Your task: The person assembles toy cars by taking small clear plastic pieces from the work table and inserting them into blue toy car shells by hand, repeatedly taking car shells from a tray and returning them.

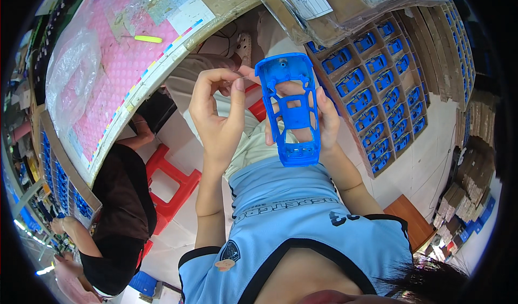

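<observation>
A blue plastic shell [291, 110], long and pierced with several openings, stands upright in front of my chest. My right hand [322, 121] grips it from behind and along its right side. My left hand [218, 112] is raised beside it, thumb and forefinger pinched at the shell's upper left corner, where a thin clear film or small piece seems to be held; I cannot tell exactly what it is.
A cardboard tray [377, 83] with several rows of identical blue shells stands at the right. A table with a pink mat [116, 61], a clear bag and a yellow pen lies at the upper left. A person in black [121, 207] sits at the left by a red stool [170, 182].
</observation>
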Demonstrator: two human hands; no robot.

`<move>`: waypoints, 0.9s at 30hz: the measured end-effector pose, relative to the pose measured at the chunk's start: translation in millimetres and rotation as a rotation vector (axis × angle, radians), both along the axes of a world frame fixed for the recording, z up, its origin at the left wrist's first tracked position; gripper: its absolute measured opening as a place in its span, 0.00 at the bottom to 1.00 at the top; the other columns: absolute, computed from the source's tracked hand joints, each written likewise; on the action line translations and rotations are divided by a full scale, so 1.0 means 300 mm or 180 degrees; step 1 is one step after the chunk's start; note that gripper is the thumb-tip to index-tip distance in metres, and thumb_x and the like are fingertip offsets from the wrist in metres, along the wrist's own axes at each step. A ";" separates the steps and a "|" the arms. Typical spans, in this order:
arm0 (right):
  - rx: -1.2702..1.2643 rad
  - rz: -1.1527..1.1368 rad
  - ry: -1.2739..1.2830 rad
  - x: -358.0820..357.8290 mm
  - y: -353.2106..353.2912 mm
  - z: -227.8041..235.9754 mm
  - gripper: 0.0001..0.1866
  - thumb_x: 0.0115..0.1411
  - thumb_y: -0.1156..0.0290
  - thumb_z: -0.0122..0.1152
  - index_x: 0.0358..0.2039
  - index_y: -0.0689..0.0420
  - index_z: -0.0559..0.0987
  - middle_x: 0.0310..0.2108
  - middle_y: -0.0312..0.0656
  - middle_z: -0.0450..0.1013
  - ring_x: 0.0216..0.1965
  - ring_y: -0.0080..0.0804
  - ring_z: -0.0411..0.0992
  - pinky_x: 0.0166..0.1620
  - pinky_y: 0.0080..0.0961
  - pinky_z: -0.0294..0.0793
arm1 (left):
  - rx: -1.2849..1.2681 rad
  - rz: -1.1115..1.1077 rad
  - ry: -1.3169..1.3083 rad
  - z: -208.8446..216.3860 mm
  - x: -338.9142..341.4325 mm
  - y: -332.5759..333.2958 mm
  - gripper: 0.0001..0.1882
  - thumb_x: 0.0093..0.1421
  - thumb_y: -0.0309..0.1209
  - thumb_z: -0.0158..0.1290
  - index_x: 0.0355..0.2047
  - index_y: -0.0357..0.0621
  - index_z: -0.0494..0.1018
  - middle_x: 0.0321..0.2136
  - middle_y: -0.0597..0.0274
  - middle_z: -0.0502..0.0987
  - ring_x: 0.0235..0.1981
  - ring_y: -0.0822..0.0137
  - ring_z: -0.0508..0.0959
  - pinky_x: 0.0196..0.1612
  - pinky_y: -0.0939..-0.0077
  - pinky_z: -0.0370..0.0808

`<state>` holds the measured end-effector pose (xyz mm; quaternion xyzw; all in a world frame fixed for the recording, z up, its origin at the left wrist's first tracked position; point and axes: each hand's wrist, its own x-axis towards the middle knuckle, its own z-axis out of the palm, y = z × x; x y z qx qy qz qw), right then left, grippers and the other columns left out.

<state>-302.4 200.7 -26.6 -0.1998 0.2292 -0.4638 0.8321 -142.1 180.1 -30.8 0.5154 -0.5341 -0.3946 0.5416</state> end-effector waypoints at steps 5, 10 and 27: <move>0.0025 -0.0054 -0.0136 0.011 -0.001 -0.002 0.36 0.62 0.45 0.34 0.56 0.65 0.60 0.47 0.52 0.66 0.31 0.41 0.73 0.33 0.34 0.76 | -0.0279 0.0009 -0.0678 0.033 0.004 -0.002 0.04 0.51 0.18 0.52 0.29 0.35 0.71 0.28 0.59 0.72 0.28 0.71 0.71 0.32 0.80 0.68; -0.0125 -0.0089 -0.0010 0.011 -0.020 0.010 0.36 0.62 0.45 0.34 0.56 0.65 0.60 0.49 0.51 0.65 0.30 0.41 0.73 0.33 0.34 0.76 | -0.0258 -0.0116 -0.1014 0.042 0.011 -0.001 0.06 0.50 0.18 0.53 0.30 0.36 0.73 0.26 0.59 0.74 0.26 0.71 0.71 0.31 0.80 0.67; 0.0758 -0.0175 0.0661 0.049 0.006 0.061 0.37 0.61 0.43 0.31 0.54 0.66 0.62 0.47 0.53 0.67 0.28 0.41 0.72 0.31 0.34 0.74 | -0.1492 0.0286 -0.1488 0.125 -0.040 -0.050 0.13 0.41 0.14 0.57 0.30 0.39 0.76 0.26 0.59 0.75 0.25 0.66 0.75 0.28 0.78 0.70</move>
